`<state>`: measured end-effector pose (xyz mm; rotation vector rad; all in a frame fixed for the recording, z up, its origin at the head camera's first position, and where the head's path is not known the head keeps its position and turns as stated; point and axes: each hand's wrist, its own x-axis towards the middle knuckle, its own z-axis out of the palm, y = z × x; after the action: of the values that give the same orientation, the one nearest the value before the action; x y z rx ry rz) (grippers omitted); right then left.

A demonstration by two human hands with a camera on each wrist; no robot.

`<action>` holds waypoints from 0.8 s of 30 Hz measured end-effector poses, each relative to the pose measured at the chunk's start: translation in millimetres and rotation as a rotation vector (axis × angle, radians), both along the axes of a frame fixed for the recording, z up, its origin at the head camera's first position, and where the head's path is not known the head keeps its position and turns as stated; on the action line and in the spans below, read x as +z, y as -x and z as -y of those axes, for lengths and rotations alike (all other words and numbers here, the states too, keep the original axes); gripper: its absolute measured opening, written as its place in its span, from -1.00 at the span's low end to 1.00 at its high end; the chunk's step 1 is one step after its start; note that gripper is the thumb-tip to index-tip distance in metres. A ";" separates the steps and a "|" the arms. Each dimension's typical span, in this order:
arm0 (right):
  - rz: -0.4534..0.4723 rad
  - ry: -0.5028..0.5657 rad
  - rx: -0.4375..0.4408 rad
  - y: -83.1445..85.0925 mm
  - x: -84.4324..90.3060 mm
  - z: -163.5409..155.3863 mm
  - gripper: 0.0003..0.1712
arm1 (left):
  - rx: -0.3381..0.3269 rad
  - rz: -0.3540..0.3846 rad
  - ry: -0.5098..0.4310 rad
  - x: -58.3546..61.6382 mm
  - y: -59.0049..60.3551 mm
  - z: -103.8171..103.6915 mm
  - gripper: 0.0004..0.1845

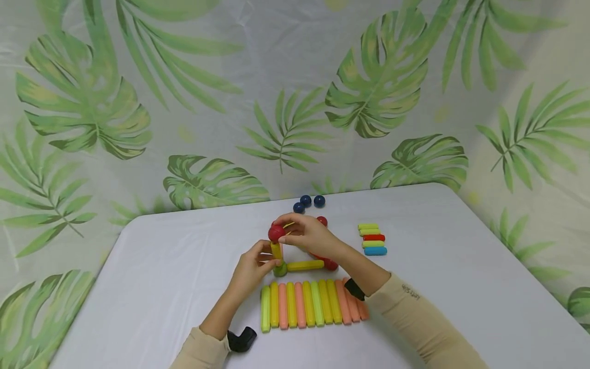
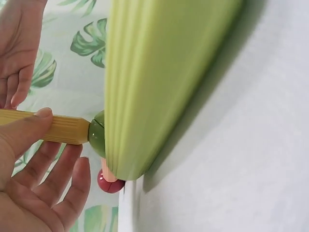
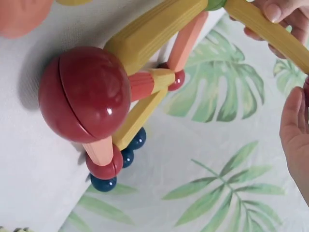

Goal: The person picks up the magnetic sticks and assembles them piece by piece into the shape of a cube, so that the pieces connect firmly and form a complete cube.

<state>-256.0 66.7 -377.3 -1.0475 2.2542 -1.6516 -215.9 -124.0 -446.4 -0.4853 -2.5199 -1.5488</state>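
left hand (image 1: 252, 266): fingers pinch the upright yellow stick (image 1: 276, 250) | right hand (image 1: 308, 234): fingers hold the red ball (image 1: 276, 233) on its top | place: middle of the tabletop (image 1: 175, 266), nearer the far edge | feel: light, hard, smooth; looks wobbly, best held low on the stick

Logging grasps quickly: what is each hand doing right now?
Left hand: fingers pinch the upright yellow stick.
Right hand: fingers hold the red ball on top.
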 end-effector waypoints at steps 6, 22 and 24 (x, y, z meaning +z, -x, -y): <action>0.001 -0.024 -0.005 -1.2 0.7 1.6 -0.62 | -0.024 0.074 -0.135 5.6 -4.1 -0.3 -0.69; 0.001 -0.018 0.039 -9.7 7.2 -17.8 -0.51 | -0.044 0.075 -0.197 21.6 -11.4 0.2 -0.73; -0.003 -0.045 0.000 -17.0 11.7 -30.8 -0.51 | -0.040 0.080 -0.193 20.9 -11.0 0.1 -0.72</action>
<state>-238.9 97.5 -365.6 -1.0396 2.2826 -1.5922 -204.9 -124.1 -425.4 -0.4575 -2.3962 -1.8382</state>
